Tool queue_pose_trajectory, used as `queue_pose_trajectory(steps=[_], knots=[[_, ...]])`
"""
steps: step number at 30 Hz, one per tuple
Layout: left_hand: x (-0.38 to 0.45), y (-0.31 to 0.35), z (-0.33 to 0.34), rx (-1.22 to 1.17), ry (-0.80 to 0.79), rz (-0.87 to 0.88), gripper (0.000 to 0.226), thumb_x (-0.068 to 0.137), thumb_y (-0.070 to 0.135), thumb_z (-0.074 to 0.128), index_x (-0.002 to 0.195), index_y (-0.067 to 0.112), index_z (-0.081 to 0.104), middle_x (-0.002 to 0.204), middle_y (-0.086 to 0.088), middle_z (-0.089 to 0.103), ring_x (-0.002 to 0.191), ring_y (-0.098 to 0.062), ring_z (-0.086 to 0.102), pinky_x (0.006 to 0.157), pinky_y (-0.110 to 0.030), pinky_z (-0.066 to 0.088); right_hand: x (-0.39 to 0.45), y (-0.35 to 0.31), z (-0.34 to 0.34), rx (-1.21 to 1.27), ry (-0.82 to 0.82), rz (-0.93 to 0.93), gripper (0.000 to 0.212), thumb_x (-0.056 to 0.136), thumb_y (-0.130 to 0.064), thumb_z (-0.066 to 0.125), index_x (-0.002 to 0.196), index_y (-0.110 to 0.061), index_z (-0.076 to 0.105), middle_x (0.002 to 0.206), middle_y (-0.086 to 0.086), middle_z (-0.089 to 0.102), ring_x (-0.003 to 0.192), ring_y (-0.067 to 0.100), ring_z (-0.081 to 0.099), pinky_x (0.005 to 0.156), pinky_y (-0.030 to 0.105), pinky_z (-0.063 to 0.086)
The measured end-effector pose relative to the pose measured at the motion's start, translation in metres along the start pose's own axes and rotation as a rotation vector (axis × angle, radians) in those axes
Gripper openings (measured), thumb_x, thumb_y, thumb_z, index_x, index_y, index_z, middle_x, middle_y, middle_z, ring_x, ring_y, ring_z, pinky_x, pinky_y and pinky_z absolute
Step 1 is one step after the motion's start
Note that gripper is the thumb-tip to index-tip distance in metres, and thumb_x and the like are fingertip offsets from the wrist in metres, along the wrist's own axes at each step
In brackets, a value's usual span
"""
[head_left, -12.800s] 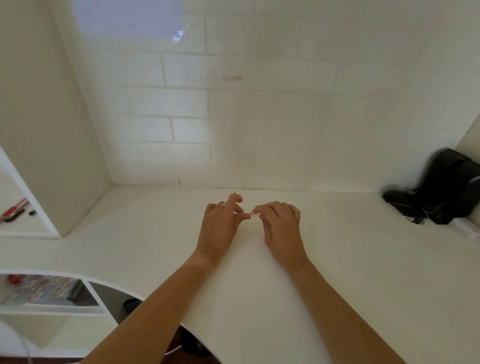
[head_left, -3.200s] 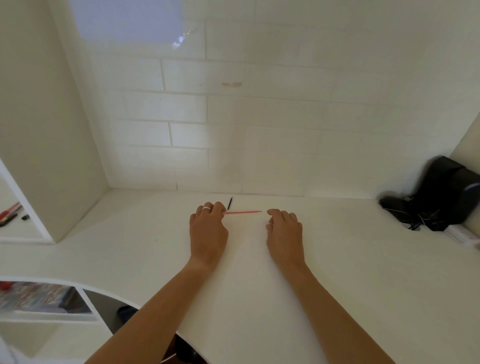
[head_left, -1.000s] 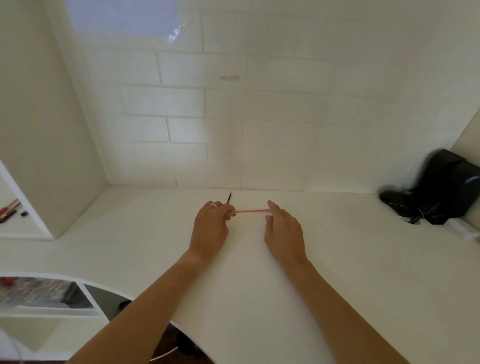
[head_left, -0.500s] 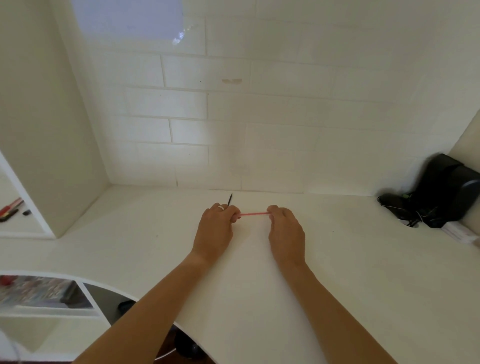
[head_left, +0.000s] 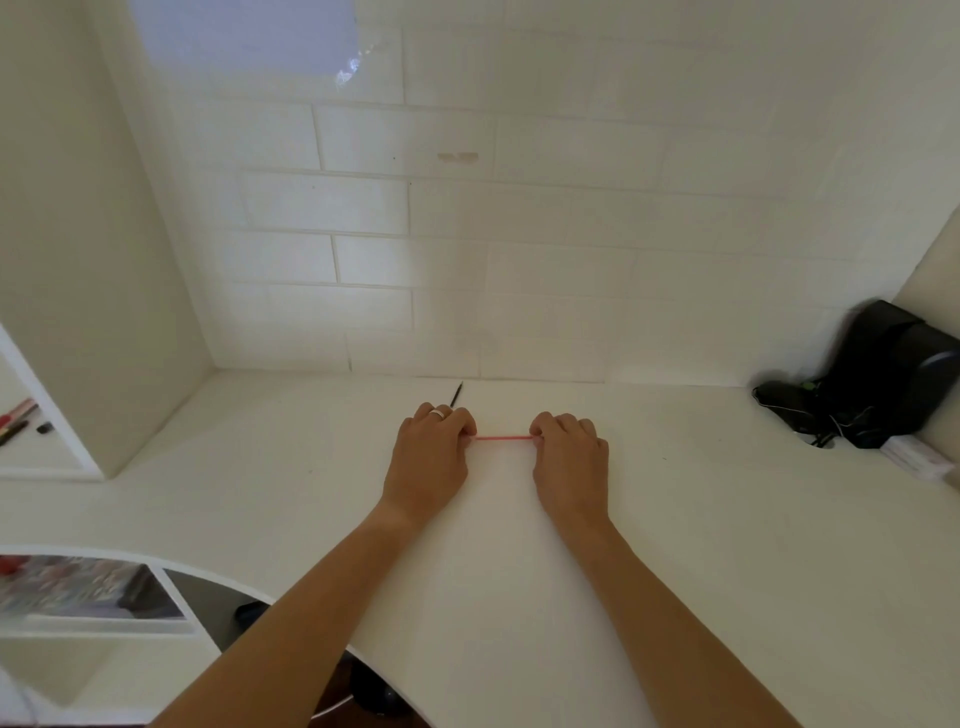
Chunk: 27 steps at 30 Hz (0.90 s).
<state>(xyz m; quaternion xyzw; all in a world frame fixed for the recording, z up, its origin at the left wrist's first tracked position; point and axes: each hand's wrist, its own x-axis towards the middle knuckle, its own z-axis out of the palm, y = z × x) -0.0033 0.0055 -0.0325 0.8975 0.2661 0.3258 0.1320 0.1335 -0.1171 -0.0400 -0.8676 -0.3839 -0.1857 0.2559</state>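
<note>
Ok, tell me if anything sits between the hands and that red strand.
Nothing visible does. The left hand and right hand each already pinch an end of the red strand, stretched straight between them just above the desk. The thin black stick pokes out beyond the left hand, clear of the strand.

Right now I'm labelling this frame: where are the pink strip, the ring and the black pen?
pink strip (head_left: 503, 438), head view, its middle between the hands.
ring (head_left: 437, 413), head view, band on a left-hand finger.
black pen (head_left: 457, 394), head view, mid-shaft.

Soft even light, wall glare upper left, wide-angle edge distortion
</note>
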Motion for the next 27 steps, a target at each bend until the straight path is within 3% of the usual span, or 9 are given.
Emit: queue_pose_trajectory(steps=[4,10,19,27], knots=[[0.001,0.000,0.001,0.007,-0.015,-0.001,0.018,0.089,0.004,0.057,0.093,0.018,0.067,0.090,0.002,0.065,0.092,-0.025,0.056,0.081,-0.038,0.045,-0.001,0.000,-0.002,0.025,-0.029,0.002,0.016,0.094,-0.008,0.057,0.099,-0.020,0.066,0.097,0.000,0.064,0.092,0.024,0.055,0.076,0.034,0.037],[0.000,-0.001,0.003,0.004,-0.004,0.009,0.016,0.090,0.006,0.058,0.096,0.018,0.066,0.093,0.002,0.065,0.093,-0.024,0.056,0.082,-0.037,0.045,-0.004,0.001,-0.003,0.044,-0.007,-0.001,0.009,0.089,-0.011,0.061,0.094,-0.017,0.065,0.092,0.003,0.065,0.089,0.027,0.055,0.071,0.033,0.038],[0.005,-0.005,0.008,0.060,-0.010,0.027,0.021,0.086,0.005,0.055,0.098,0.019,0.065,0.098,0.002,0.063,0.100,-0.024,0.053,0.081,-0.036,0.043,0.000,0.003,0.002,0.026,-0.020,-0.047,0.013,0.083,-0.011,0.059,0.095,-0.016,0.061,0.095,0.005,0.058,0.089,0.027,0.052,0.071,0.033,0.033],[-0.002,0.005,-0.006,0.054,0.050,0.042,0.041,0.071,-0.002,0.059,0.109,0.013,0.064,0.108,-0.003,0.063,0.107,-0.030,0.054,0.086,-0.040,0.047,-0.003,-0.004,-0.009,0.106,-0.115,0.012,0.023,0.085,-0.011,0.056,0.107,-0.014,0.060,0.105,0.008,0.062,0.100,0.031,0.054,0.079,0.038,0.042]])
